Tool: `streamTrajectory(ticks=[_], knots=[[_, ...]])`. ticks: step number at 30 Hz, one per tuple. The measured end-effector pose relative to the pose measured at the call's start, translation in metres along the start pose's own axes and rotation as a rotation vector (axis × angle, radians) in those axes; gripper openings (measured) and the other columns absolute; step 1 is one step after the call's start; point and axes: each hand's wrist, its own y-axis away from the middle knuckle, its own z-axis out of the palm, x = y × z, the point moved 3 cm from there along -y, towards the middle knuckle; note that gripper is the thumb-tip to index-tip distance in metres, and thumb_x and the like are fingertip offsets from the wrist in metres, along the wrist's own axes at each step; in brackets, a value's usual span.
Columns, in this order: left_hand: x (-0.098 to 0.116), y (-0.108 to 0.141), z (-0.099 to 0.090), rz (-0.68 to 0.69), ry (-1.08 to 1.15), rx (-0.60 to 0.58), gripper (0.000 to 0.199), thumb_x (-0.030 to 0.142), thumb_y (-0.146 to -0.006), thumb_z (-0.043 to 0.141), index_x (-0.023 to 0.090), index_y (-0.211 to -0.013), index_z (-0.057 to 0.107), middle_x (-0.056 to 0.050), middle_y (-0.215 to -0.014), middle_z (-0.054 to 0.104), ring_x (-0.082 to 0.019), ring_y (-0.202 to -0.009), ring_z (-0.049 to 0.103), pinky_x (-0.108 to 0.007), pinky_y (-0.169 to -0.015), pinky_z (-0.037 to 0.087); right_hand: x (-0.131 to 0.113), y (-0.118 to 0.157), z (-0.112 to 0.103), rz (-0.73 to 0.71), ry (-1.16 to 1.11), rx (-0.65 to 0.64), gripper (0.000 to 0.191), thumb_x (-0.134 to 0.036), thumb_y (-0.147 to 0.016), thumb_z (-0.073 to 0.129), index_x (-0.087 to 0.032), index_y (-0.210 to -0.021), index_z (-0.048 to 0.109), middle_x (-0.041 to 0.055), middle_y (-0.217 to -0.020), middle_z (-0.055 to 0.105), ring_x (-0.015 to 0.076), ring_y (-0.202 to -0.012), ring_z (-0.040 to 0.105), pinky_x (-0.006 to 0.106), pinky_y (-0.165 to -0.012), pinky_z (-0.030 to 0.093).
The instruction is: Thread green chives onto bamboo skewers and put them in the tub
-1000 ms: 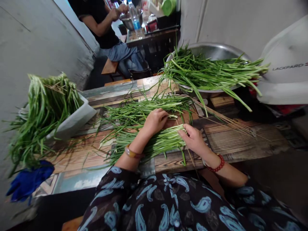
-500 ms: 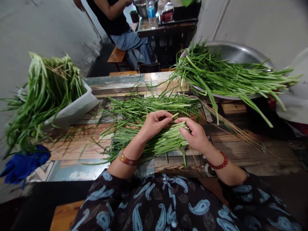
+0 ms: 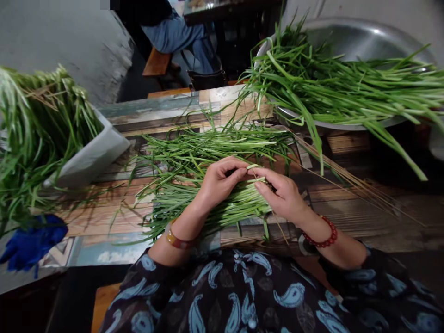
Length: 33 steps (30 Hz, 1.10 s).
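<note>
My left hand [image 3: 224,180] pinches a garlic chive stalk [image 3: 252,166] by its pale end between thumb and fingertips. Close against it, my right hand [image 3: 282,192] is closed on a thin bamboo skewer [image 3: 280,229], whose tip shows between the two hands and whose other end slants toward me. Pale chive ends lie beside the right thumb. Beneath both hands a bunch of garlic chives [image 3: 232,208] lies with its leaves to the left. Just beyond is a looser pile of chives [image 3: 222,144]. My fingers partly hide where stalk and skewer meet.
A white bin [image 3: 86,150] at left holds chives threaded on skewers. A blue glove [image 3: 34,243] lies near it. At right, a steel basin [image 3: 367,39] overflows with chives; loose skewers [image 3: 360,185] lie below it. A seated person [image 3: 180,34] is across the room.
The view has tilted down, and the bin and basin look nearer. My hands have come closer together, the right fingertips now meeting the left at the stalk.
</note>
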Motion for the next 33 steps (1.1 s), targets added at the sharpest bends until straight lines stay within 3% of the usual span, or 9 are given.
streamTrajectory(ticks=[10, 24, 29, 33], knots=[[0.006, 0.003, -0.002, -0.002, -0.03, 0.091, 0.015, 0.03, -0.083, 0.072, 0.016, -0.08, 0.076, -0.004, -0.075, 0.069, -0.013, -0.068, 0.06, -0.025, -0.065, 0.045, 0.0, 0.002, 0.001, 0.017, -0.008, -0.016, 0.033, -0.024, -0.095, 0.051, -0.019, -0.124, 0.065, 0.0085, -0.123, 0.072, 0.0207, -0.113, 0.068, 0.034, -0.099, 0.055], [0.011, 0.004, -0.001, 0.055, -0.126, 0.116, 0.012, 0.026, -0.083, 0.071, 0.016, -0.075, 0.074, -0.004, -0.071, 0.068, -0.013, -0.066, 0.059, -0.026, -0.063, 0.044, 0.001, 0.002, 0.002, 0.062, -0.011, -0.038, 0.033, -0.023, -0.093, 0.054, -0.021, -0.123, 0.068, 0.0069, -0.122, 0.073, 0.0216, -0.112, 0.07, 0.037, -0.099, 0.057], [0.012, 0.004, 0.001, 0.132, -0.156, 0.123, 0.01, 0.022, -0.084, 0.07, 0.016, -0.076, 0.074, -0.003, -0.072, 0.069, -0.013, -0.068, 0.06, -0.026, -0.066, 0.045, 0.001, 0.002, 0.002, 0.033, -0.015, -0.009, 0.032, -0.021, -0.093, 0.054, -0.015, -0.121, 0.069, 0.0102, -0.119, 0.073, 0.0202, -0.11, 0.071, 0.032, -0.096, 0.058], [0.013, 0.004, 0.002, 0.196, -0.207, 0.143, 0.009, 0.02, -0.084, 0.07, 0.016, -0.076, 0.073, -0.003, -0.072, 0.07, -0.013, -0.068, 0.061, -0.025, -0.067, 0.047, 0.001, 0.002, 0.002, 0.038, -0.01, -0.011, 0.033, -0.022, -0.093, 0.053, -0.018, -0.122, 0.069, 0.0083, -0.119, 0.074, 0.0207, -0.109, 0.071, 0.034, -0.095, 0.059]])
